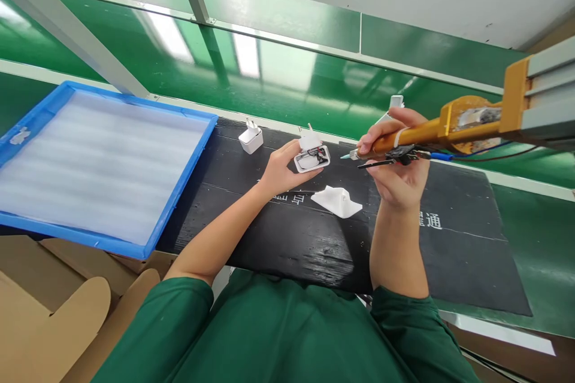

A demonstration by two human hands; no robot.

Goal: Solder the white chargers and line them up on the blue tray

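My left hand (283, 170) is closed around an open white power adapter housing (330, 157), its dark wiring showing inside. Tipped up at the far side of the housing is a white plug cap (309, 141) with metal pins. In my right hand (399, 170) is a glue dispenser (415, 133) with an orange-yellow body, a black lever and a teal tapered nozzle. The nozzle tip points left, a short gap from the housing. A second white adapter with pins (250, 140) stands to the left. Nearer me lies a crumpled white sheet (336, 201).
A blue-rimmed tray (150, 242) lined with white sheet is on the left. A black mat (287, 245) covers the green bench (550, 275). From the right a metal arm (548, 96) reaches in, with wires. Behind my right hand is a white object (396, 101). Cardboard (40, 317) sits lower left.
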